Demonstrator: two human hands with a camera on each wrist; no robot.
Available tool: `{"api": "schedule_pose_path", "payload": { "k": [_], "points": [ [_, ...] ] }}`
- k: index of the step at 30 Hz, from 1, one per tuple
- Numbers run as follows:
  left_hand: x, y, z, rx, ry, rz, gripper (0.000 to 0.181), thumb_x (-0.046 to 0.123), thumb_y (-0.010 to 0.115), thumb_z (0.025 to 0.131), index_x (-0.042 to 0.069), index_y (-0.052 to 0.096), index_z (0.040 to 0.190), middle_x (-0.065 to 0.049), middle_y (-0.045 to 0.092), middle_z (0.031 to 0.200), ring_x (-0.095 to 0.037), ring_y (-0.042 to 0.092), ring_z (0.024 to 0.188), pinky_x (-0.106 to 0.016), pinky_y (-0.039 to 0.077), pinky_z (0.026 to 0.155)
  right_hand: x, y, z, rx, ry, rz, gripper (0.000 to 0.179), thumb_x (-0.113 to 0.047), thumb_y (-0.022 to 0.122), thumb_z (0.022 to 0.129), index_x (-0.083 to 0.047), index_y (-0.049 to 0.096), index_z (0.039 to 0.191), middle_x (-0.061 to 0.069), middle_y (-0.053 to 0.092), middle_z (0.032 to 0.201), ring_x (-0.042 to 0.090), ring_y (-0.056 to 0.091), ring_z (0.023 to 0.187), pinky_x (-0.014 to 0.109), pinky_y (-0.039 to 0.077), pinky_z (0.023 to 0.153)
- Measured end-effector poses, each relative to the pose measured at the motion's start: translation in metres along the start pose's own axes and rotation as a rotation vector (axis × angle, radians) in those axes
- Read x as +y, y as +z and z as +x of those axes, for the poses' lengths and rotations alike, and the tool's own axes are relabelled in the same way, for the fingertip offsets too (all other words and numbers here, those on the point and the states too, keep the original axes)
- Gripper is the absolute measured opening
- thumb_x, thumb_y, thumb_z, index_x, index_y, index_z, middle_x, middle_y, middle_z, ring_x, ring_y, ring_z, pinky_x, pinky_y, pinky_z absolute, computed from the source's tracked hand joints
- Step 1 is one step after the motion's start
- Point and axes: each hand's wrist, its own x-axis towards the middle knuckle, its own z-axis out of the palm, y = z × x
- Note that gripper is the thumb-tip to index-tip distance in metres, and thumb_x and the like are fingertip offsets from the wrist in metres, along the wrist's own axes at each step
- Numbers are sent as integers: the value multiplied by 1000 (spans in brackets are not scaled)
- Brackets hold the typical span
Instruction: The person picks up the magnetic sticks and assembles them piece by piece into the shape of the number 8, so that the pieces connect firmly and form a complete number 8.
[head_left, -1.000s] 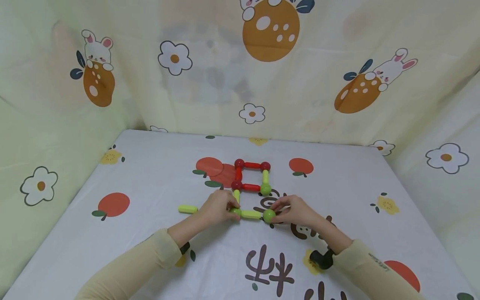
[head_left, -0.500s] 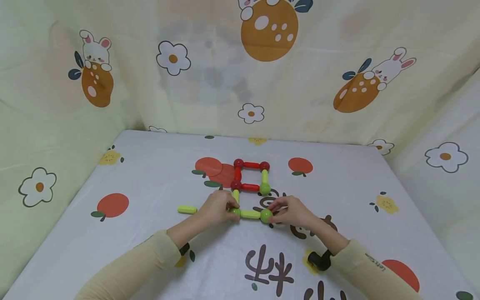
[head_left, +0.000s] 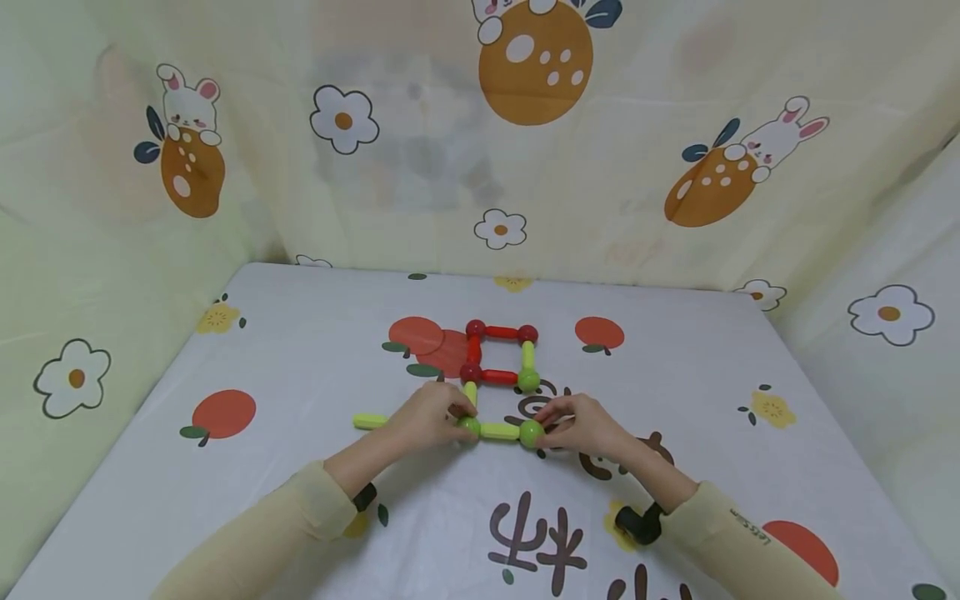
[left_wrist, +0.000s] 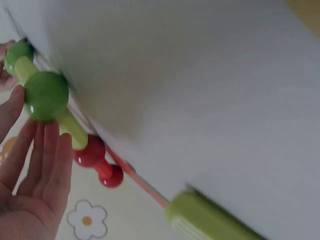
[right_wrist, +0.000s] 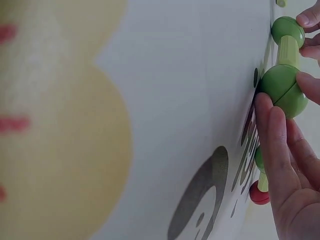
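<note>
My left hand (head_left: 429, 417) pinches a green ball (left_wrist: 46, 96) between thumb and fingertips. A second green ball (right_wrist: 284, 90), to its right, is pinched by my right hand (head_left: 588, 427). A yellow-green rod (head_left: 500, 431) spans the two balls. From the left ball another yellow-green rod (head_left: 470, 392) runs away from me to a dark red ball (head_left: 471, 372). That red ball is a corner of a flat square of magnetic-looking rods and balls: red rods (head_left: 501, 332), one yellow-green rod (head_left: 528, 356), red balls and a green ball (head_left: 528, 381).
A loose yellow-green rod (head_left: 370, 422) lies left of my left hand, partly behind the wrist. Black wrist straps (head_left: 639, 525) show at the sleeves. The white printed tablecloth (head_left: 300, 333) ends at a patterned curtain (head_left: 420, 183) behind and at both sides.
The right green ball has moved slightly left against the rod's end, where a small gap showed a second ago. My right hand moved with it; the left stays on its ball.
</note>
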Motion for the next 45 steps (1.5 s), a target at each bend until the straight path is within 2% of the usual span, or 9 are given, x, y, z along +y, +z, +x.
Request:
{"api": "schedule_pose_path", "payload": {
  "k": [6,12,16,22,29,35,40,45],
  "points": [
    [-4,-16,-8,-55,4,28,28,19,71,79,7,69,104,-2,67,97,-16,59,91,-30,49,78,-1,0,-3,2,-10,0,30,-11,76,74,1,63,98,6,62,88,19,65,75,29,52,65],
    [-19,-36,-18,-68,-55,118,30,14,70,80,4,66,108,-7,65,103,-21,58,97,-36,47,83,-1,0,-3,7,-21,-7,29,-10,75,74,2,63,98,6,62,87,19,64,75,29,52,64],
    [-31,-49,-26,-54,-81,189,35,14,72,77,2,65,109,-9,64,105,-24,57,99,-39,46,85,-2,1,-4,11,-28,-1,29,-9,75,74,3,63,98,7,62,87,19,64,74,28,52,64],
    [-48,-63,-39,-15,-84,224,40,14,74,76,-1,63,111,-12,63,103,-28,57,98,-41,45,84,-2,0,-4,13,-44,-10,29,-9,75,74,3,63,98,8,62,87,20,64,74,28,52,64],
    [-60,-64,-51,-14,-123,233,43,19,78,72,-1,65,108,-8,62,95,-25,56,90,-38,46,80,0,0,-3,11,-53,-17,32,-12,76,74,2,63,99,8,62,89,19,64,75,27,52,64],
    [-65,-60,-58,-22,-159,221,31,13,77,72,1,68,99,-3,61,87,-19,55,82,-35,47,76,1,2,-4,6,-51,-3,33,-13,75,74,2,62,100,8,62,89,19,65,75,27,51,63],
    [-66,-59,-61,-8,-126,207,17,6,74,73,3,70,89,1,60,79,-15,53,74,-30,45,71,0,1,-4,11,-54,-12,32,-12,75,74,2,63,100,8,62,89,19,64,75,27,51,63],
    [-67,-59,-63,-5,-104,204,14,4,74,73,2,70,86,1,60,76,-14,51,70,-29,44,67,1,1,-4,15,-56,-24,31,-12,75,75,2,63,100,8,62,90,19,64,75,26,52,63]
  ]
}}
